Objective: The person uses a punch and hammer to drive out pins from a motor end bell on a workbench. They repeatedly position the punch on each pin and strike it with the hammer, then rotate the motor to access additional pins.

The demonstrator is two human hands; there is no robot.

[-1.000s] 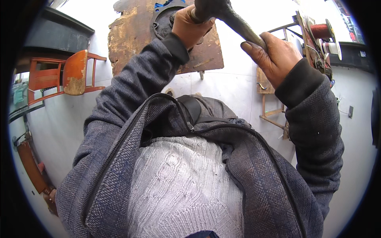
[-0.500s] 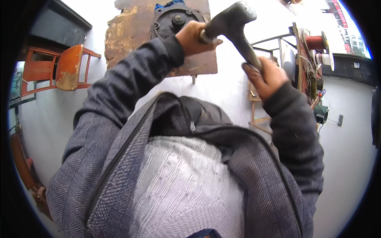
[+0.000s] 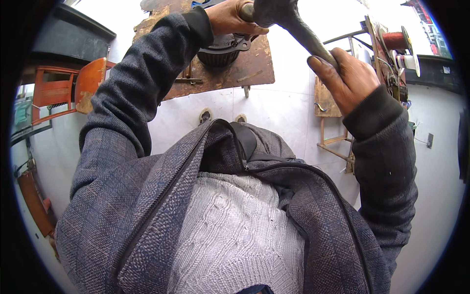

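My right hand (image 3: 347, 78) grips the handle of a dark, worn hammer (image 3: 308, 36), whose head is high at the top edge, cut off by the frame. My left hand (image 3: 230, 15) is closed round a short metal rod (image 3: 247, 11), with the hammer head right beside the rod's end. Beneath my left hand, a dark, greasy metal housing (image 3: 218, 58) with a bolt flange and ribbed lower body sits on a battered wooden table (image 3: 257, 68), partly hidden by that hand and forearm. A small T-shaped metal piece (image 3: 191, 80) lies near the table's front edge.
On the left stand a worn orange wooden chair (image 3: 89, 81) and a dark counter (image 3: 73, 34). At the right are a rack with red (image 3: 394, 40) and white wire spools, and a low wooden stand (image 3: 328, 98). My shoes (image 3: 204, 115) are below the table.
My left hand and arm have shifted left and up, uncovering the housing's lower body. My right hand moved up and left, then back down and right with the hammer.
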